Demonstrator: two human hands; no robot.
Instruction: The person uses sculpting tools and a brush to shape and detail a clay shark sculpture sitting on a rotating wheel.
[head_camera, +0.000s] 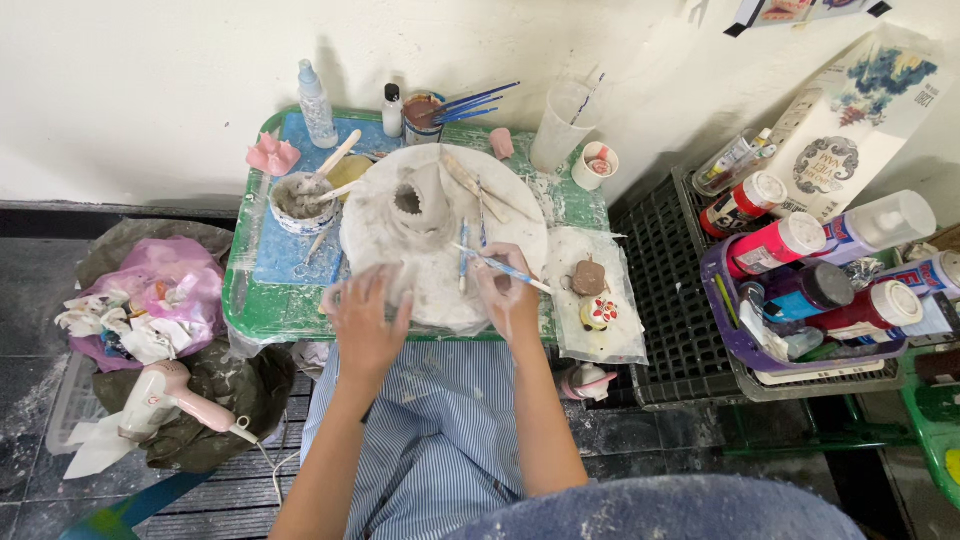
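Observation:
A small grey clay vessel (420, 203) stands near the back of a round white work board (520, 225). My left hand (367, 318) rests on the board's near edge with its fingers spread, and whether it holds clay is not visible. My right hand (507, 292) grips a thin brush (500, 265) with a pale blue handle, which lies across the board's right side. Several modelling tools (470, 250) lie on the board between the vessel and my right hand. The board sits on a small green table (245, 310).
A bowl of slip with sticks (300, 200), a spray bottle (316, 105), a brush cup (424, 117) and two small painted clay figures (596, 295) are on the table. A crate of paint bottles (820, 290) is at right. A rubbish bag (150, 300) and hairdryer (170, 395) lie at left.

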